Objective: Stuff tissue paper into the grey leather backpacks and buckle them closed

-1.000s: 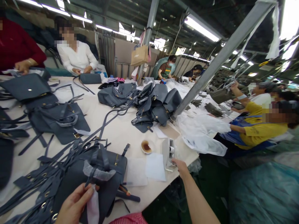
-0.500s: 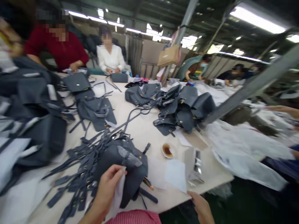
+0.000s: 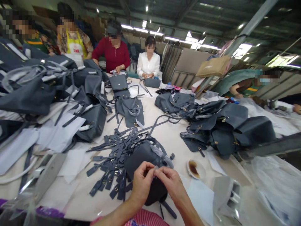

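I can read no lettering from here: the print on the brown bag beside the post and the red mark on the yellow apron left of it are too blurred.

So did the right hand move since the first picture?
Yes. It was to the right of the small dish; now the right hand is to its left, fingertips meeting the left hand's over the dark bag.
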Motion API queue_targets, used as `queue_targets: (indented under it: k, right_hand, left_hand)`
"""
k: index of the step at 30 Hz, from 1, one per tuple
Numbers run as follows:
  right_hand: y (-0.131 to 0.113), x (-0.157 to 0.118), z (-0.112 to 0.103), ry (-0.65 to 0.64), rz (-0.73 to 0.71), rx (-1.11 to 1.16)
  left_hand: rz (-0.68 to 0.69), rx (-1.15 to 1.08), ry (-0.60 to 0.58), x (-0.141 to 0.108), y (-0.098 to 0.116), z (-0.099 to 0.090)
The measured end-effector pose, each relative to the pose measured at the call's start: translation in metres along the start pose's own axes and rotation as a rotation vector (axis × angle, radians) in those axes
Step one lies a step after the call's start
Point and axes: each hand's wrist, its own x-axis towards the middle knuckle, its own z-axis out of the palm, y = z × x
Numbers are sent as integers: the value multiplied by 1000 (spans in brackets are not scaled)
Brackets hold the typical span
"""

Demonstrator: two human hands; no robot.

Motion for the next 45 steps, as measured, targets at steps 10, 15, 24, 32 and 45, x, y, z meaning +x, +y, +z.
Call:
queue_targets:
  k: [10,15,24,32,45]
  right_hand:
    - [-5,5,5,10,-13,-100]
    - [-3,6,2,-17,-9,-108]
    - [8,3,0,-114,200,-49]
    - [9,3,0,-85,136,-55]
    - [10,1,6,-115,212,-40]
  left_hand:
    - [559,403,-17,-3,1,-19]
    - [683,478,-77,1,4,-22]
    - [190,381,-105,0,24,-20]
    - [210,472,-116,-1,32,-18]
    - [369,452,-80,-1,15,-26]
